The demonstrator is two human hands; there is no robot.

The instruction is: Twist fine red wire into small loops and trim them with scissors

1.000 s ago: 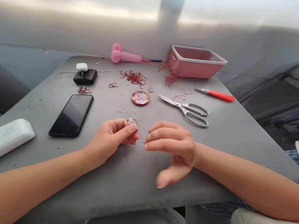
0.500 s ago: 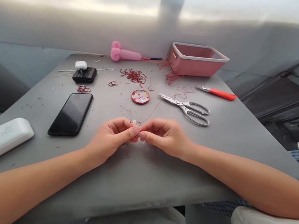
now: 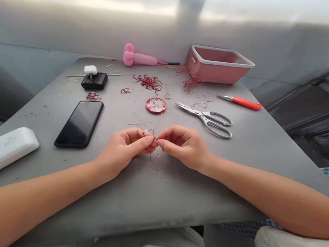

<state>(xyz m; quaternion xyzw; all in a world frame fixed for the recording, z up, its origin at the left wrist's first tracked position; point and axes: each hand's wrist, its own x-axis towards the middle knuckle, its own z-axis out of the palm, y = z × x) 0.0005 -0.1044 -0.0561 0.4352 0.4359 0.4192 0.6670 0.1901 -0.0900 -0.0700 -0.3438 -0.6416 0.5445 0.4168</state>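
My left hand pinches a thin red cord that carries a small whitish bead near the fingertips. Close beside it, my right hand has thumb and forefinger pressed together on the same cordwork; the exact piece between them is tiny. One cord end hangs below the fingers, and another runs up toward a round red-rimmed dish of pale beads. Silver scissors lie to the right, beyond my right hand.
On the grey table lie a black phone, a white case, a black box, red cord pieces and a red-handled cutter. A pink basket and a pink balloon stand at the back.
My right fingertips have moved slightly apart from my left ones. The upper cord now runs toward the dish instead of the scissors, and the view has shifted slightly.
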